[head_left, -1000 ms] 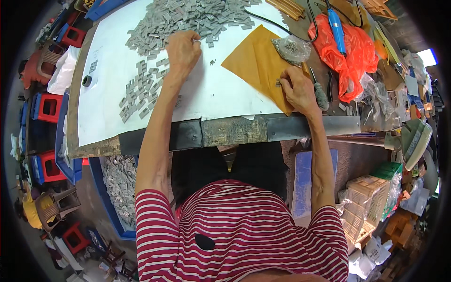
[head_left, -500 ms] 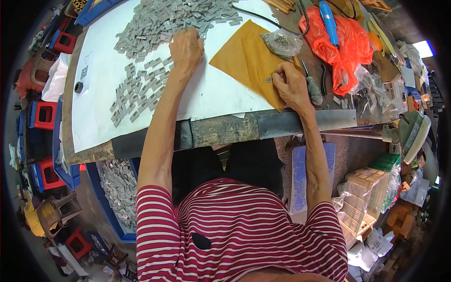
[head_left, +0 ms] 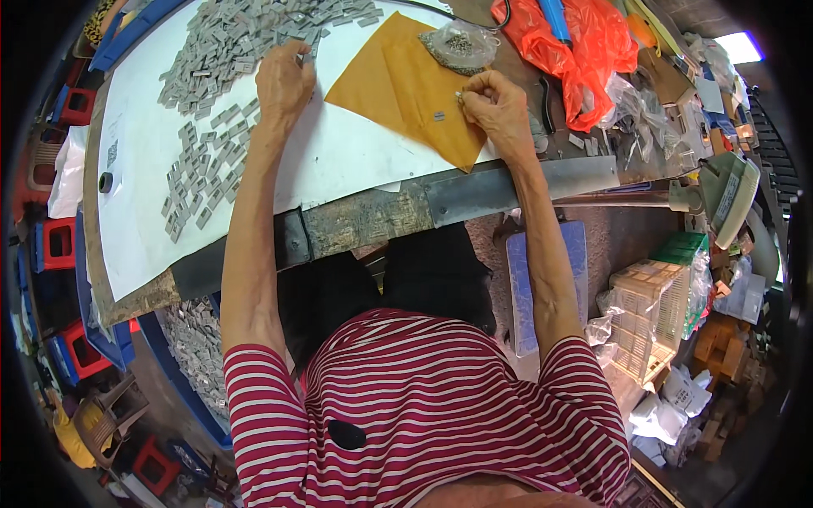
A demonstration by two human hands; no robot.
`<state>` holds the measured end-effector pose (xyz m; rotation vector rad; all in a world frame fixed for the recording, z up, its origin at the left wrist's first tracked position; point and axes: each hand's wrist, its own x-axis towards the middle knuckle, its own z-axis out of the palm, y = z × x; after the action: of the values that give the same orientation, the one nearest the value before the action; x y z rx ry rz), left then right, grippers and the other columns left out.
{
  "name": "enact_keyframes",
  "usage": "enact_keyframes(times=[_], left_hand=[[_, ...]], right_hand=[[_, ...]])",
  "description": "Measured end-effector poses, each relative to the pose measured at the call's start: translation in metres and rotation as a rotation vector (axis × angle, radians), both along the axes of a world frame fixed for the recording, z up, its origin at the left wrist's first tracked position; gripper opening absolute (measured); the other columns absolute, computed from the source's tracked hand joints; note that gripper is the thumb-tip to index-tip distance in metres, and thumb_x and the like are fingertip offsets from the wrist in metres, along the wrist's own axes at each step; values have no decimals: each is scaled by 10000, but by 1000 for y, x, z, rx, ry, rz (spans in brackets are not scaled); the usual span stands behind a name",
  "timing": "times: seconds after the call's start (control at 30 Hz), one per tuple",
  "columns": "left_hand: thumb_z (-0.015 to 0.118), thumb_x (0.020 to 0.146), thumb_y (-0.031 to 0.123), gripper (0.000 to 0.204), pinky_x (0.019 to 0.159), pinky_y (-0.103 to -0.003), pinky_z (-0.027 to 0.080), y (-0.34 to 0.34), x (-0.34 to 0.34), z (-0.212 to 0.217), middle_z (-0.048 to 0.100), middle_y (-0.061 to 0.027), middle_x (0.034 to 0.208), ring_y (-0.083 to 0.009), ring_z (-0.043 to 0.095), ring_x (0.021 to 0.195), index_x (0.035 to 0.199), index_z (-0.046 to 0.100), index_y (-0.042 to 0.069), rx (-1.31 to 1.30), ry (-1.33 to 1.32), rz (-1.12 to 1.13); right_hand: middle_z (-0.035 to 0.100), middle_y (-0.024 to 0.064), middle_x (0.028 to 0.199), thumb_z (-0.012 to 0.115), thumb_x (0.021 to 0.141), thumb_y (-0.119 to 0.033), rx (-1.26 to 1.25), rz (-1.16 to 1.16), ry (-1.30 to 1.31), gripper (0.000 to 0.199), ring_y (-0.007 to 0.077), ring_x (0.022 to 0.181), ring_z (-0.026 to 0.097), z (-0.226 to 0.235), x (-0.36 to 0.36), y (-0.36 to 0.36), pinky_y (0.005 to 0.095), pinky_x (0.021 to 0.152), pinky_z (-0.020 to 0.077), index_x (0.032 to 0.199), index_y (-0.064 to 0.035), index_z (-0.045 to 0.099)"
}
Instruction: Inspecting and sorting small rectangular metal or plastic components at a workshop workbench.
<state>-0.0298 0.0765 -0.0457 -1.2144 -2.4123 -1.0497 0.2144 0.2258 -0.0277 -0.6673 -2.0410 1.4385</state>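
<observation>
My left hand (head_left: 284, 80) rests palm down on a heap of small grey metal plates (head_left: 229, 38) spread over a white sheet (head_left: 339, 157) on the workbench; its fingertips touch pieces at the heap's edge. My right hand (head_left: 495, 106) hovers over an orange-brown paper sheet (head_left: 406, 93) with thumb and forefinger pinched on a tiny part that is too small to name. One small grey plate (head_left: 439, 116) lies alone on the paper just left of that hand. A clear bag of small metal screws (head_left: 461, 42) sits at the paper's far edge.
More grey plates (head_left: 190, 182) lie in loose rows on the white sheet's left. An orange plastic bag (head_left: 584, 42) with a blue-handled tool (head_left: 555, 15) lies at the far right. A blue bin of grey plates (head_left: 195, 343) stands under the bench; crates and red stools surround it.
The view has shifted. My right hand lifted from lying flat on the paper and now pinches a tiny part. My left hand stays on the grey plates.
</observation>
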Motion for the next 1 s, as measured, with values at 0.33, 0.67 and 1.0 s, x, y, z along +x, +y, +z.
enact_keyframes(times=[0.33, 0.67, 1.0], left_hand=[[635, 728, 53, 131, 494, -192, 420, -40, 75, 45, 630, -88, 689, -117, 597, 577, 834, 595, -12, 544, -1043, -313], [587, 794, 76, 127, 509, -193, 425, -64, 124, 46, 642, -134, 728, -125, 612, 591, 863, 543, -22, 513, -1244, -343], [552, 815, 82, 150, 492, -171, 415, -66, 138, 37, 638, -89, 693, -85, 591, 582, 905, 559, -38, 393, -1193, -404]], right_hand=[[517, 27, 647, 553, 784, -2, -361, 92, 97, 117, 57, 531, 447, 10, 5, 5, 164, 464, 289, 887, 52, 569], [533, 26, 674, 570, 783, -6, -462, 177, 122, 110, 51, 547, 459, 30, 2, -47, 153, 467, 310, 884, 38, 581], [551, 9, 678, 608, 761, -19, -403, 316, 0, 138, 39, 524, 480, 38, -1, -75, 161, 451, 355, 886, 25, 569]])
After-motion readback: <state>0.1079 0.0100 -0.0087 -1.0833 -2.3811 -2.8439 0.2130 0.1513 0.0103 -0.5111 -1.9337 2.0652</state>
